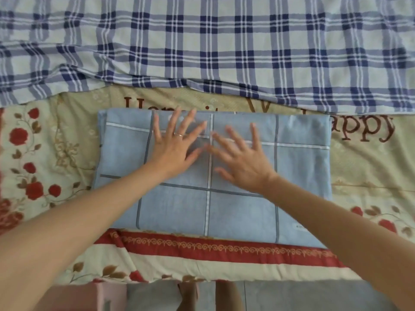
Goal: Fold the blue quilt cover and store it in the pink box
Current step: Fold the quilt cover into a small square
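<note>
Both my hands were spread on the pale-blue folded cotton quilt cover [235, 212], a thick rectangle crossed by white and grey lines. It lay on the cream bedspread with red flowers [45, 153], near the bed's front edge. My left hand [177, 142] and right hand [242, 162] had straight, splayed fingers and gripped nothing. The palms sat side by side on the far half of the bundle, I judge to flatten the layers so it would fit. The right hand was blurred, so its contact was uncertain. Beyond lay a blue-and-white plaid sheet [202, 41], apart from the bundle. A pink boxy corner [105, 297], probably the box, showed below the bed, so the cover was not yet stored.
</note>
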